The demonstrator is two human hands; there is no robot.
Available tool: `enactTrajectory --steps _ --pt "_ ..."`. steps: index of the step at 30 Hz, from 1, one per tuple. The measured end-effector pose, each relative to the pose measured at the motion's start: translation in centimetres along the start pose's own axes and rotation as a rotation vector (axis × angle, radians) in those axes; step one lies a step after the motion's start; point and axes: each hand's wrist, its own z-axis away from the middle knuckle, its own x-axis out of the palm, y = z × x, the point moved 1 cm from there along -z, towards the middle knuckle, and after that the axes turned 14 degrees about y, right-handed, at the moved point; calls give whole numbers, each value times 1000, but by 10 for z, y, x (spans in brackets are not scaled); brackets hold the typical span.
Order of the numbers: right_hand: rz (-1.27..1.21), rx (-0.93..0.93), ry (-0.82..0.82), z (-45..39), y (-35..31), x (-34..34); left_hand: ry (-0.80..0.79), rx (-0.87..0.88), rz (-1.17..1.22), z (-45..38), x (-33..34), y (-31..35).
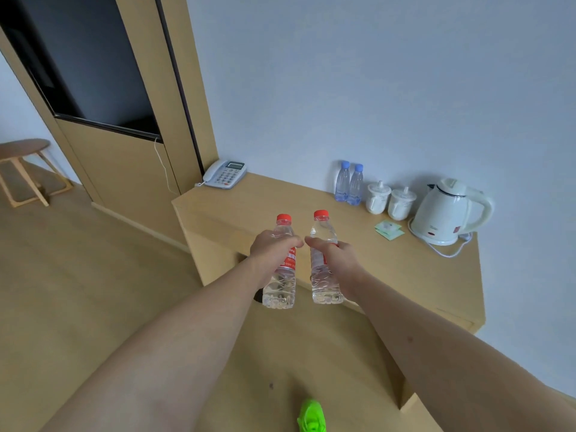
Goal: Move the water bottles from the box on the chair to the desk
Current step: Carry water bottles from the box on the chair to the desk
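My left hand [270, 248] grips a clear red-capped water bottle [280, 285] around its upper body, upright. My right hand [336, 255] grips a second red-capped water bottle [324, 285] the same way. Both bottles hang in the air side by side, in front of the near edge of the light wooden desk [265, 201]. The box and the chair are out of view.
On the desk stand a telephone [225, 174] at the far left, two blue-capped bottles [349, 183], two white lidded cups [389, 198], a white kettle [448, 212] with its cord, and green sachets [389, 229]. A stool [25, 169] stands far left. A green shoe [311, 416] is below.
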Motion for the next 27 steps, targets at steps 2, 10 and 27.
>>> enactTrajectory --steps 2,10,27 --pt "-5 -11 -10 -43 -11 13 4 -5 0 -40 13 11" --pt "13 -15 -24 -195 -68 49 28 -40 61 -189 71 67" --pt "-45 41 151 -406 -99 94 -244 -54 -70 -419 191 112"
